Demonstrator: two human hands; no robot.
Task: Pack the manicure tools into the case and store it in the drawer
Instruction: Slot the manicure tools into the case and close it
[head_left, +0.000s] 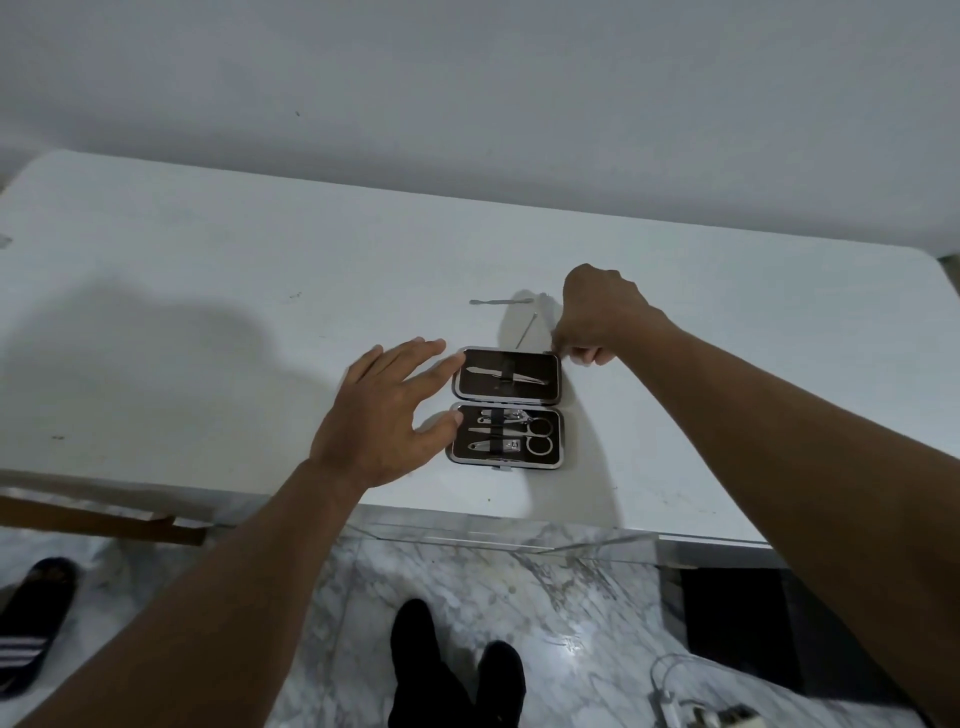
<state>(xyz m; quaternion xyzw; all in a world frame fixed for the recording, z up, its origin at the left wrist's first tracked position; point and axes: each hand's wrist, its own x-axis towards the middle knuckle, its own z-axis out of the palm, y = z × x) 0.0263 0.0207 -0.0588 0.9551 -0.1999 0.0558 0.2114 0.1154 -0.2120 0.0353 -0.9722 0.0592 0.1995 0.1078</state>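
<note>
An open manicure case (560, 415) lies on the white table (208, 312) near its front edge. Its dark lining holds one tool in the far half, and scissors, clippers and a file in the near half. My left hand (384, 421) is spread open, its fingertips touching the case's left side. My right hand (597, 317) has its fingers curled down at the case's far right corner; what they pinch, if anything, is hidden. Two loose metal tools lie just behind the case, a flat one (501, 301) and a thin rod (525, 330).
A clear-walled drawer (493, 540) juts out below the table's front edge, above a marble floor. A black sandal (31, 623) lies at the left. A white cable and plug (691, 696) lie at the lower right, beside a dark box (737, 618). A wall backs the table.
</note>
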